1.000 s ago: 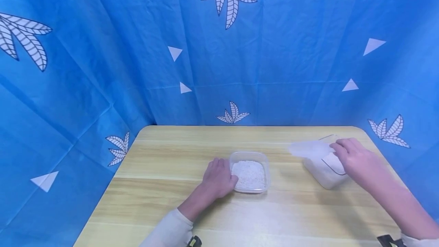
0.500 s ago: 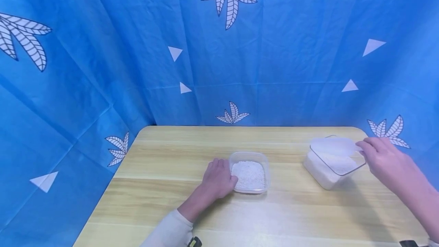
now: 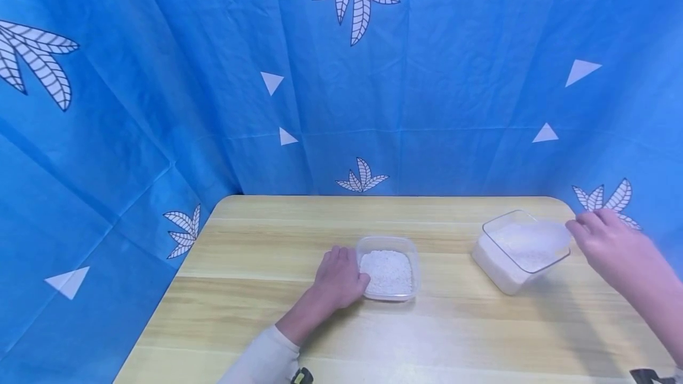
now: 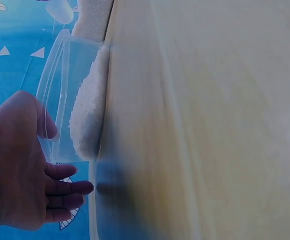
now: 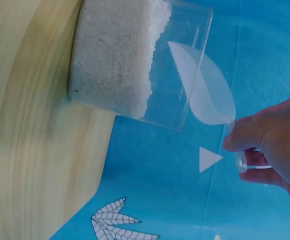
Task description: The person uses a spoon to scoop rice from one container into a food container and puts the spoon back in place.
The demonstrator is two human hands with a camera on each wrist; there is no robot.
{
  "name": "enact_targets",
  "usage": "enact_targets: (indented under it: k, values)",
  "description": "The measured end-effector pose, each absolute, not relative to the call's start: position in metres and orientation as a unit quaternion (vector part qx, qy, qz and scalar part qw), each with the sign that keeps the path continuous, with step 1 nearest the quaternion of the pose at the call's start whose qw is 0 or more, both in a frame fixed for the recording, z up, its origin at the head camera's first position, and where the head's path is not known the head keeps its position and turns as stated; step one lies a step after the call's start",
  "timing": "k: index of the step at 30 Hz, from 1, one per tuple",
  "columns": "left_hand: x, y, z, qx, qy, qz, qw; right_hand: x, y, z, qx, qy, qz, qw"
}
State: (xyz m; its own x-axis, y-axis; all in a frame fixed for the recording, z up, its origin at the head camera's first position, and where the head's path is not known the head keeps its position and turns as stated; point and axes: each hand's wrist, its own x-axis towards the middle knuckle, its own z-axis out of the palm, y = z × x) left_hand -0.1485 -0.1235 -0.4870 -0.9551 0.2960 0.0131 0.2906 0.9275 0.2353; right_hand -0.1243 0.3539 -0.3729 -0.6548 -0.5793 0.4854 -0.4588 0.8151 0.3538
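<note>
My left hand (image 3: 340, 276) holds a small clear plastic container (image 3: 389, 297) of white rice-like grains (image 3: 388, 271) by its left side. In the left wrist view the thumb (image 4: 46, 120) lies at the rim while the fingers (image 4: 65, 188) extend outside the wall. At the right, my right hand (image 3: 613, 242) grips a translucent plastic scoop (image 5: 213, 97) by its handle. The scoop's bowl is tilted over the open top of a larger clear bin (image 3: 498, 274), its tip inside the rim. Similar grains (image 5: 115, 60) fill much of that bin.
Both containers stand on a light wood-grain table (image 3: 256, 236), with a gap between them. A blue curtain (image 3: 453, 76) printed with leaves and triangles hangs behind the table and along both sides.
My right hand has moved right with the scoop, drawing its bowl from the bin's left side toward the right rim. My left hand and the small container have stayed put.
</note>
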Motion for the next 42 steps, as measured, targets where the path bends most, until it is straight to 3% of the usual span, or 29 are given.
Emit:
enact_targets:
  k: [13, 42]
  values:
    - [-0.151, -0.126, -0.486, 0.152, 0.981, 0.119, 0.01, -0.136, 0.344, -0.381, 0.307, -0.898, -0.142, 0.28]
    - [-0.148, -0.124, -0.489, 0.149, 0.98, 0.133, 0.016, -0.145, 0.329, -0.407, 0.354, -0.864, -0.142, 0.327]
